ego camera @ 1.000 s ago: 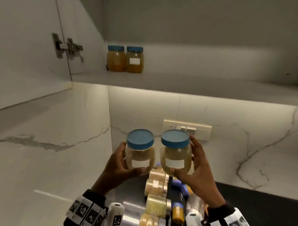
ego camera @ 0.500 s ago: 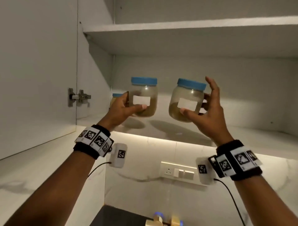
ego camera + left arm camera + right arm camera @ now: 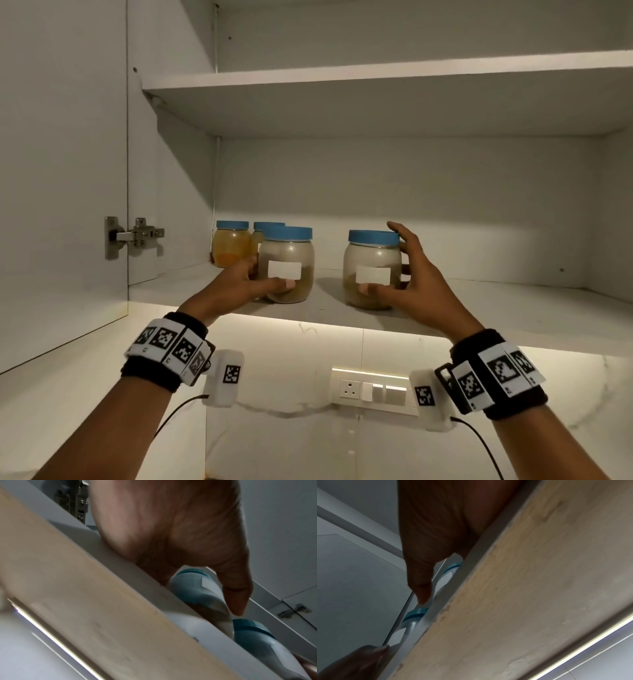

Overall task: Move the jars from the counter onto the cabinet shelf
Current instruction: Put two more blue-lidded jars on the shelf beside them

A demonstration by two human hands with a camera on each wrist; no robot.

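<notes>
Four clear jars with blue screw lids stand on the white lower cabinet shelf (image 3: 513,308): two amber-filled jars at the back left corner, the back left jar (image 3: 231,244) and the partly hidden jar (image 3: 261,233) just beside it, and two nearer the front edge with pale brownish contents and a blank white label each. The left front jar (image 3: 287,265) sits just in front of the back pair; the right front jar (image 3: 372,270) stands apart from it to the right, both upright with their bases on the shelf. Two hands are raised to the shelf, one per front jar. The left hand (image 3: 239,286) wraps the left front jar low on its left side, thumb laid across the front beneath the label, fingers curled behind out of sight. The right hand (image 3: 416,284) cups the right front jar from the right, thumb pressed on the front just under the label, fingers spread round the far side, the forefinger lifted up past the lid's rim. Each wrist wears a black band with square black-and-white markers and a small white box. One white upper shelf (image 3: 376,73) runs above, one metal door hinge (image 3: 133,236) is fixed at the left, and one white switch plate (image 3: 373,390) sits on the marble wall below.
</notes>
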